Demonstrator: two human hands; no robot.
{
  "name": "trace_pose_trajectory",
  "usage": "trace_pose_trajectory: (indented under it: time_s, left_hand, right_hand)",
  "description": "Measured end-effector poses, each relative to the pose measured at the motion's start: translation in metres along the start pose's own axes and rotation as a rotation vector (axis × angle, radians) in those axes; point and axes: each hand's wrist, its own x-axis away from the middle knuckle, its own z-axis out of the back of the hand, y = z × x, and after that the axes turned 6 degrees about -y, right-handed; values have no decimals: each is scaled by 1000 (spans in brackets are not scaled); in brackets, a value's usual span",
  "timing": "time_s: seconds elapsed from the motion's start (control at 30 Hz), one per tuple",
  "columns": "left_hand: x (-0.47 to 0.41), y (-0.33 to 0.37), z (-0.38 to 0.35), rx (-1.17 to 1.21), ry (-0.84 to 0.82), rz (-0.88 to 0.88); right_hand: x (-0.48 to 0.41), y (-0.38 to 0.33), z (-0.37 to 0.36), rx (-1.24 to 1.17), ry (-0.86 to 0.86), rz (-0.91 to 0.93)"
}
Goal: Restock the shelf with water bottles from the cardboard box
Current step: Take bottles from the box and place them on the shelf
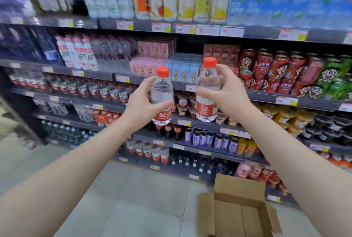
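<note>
My left hand (142,101) grips a small clear water bottle (162,92) with a red cap and a red label, held upright in front of the shelves. My right hand (227,92) holds a second bottle of the same kind (207,86), a little higher and to the right. Both bottles hang in the air before the middle shelves (122,103). The cardboard box (238,208) lies open on the floor at the lower right, and its visible inside shows no bottles. Rows of similar red-labelled water bottles (95,89) stand on a shelf to the left.
The shelving unit fills the view, packed with drink bottles, red cans (276,69), cartons (182,67) and cups. Price tags line each shelf edge. Pale floor tiles (142,198) stretch between me and the shelves, left of the box.
</note>
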Motion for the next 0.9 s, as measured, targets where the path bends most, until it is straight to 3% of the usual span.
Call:
trace_pose_trajectory:
  time_s: [0.2, 0.5, 0.9]
  left_hand:
    - [-17, -42, 107, -46, 6, 0]
    - [-69, -151, 248, -40, -75, -46]
    - [-153, -232, 287, 34, -213, -130]
  right_hand:
    - [-40, -61, -85, 9, -28, 33]
    - [-117, -115, -232, 7, 98, -22]
    - [-202, -97, -320, 50, 168, -125]
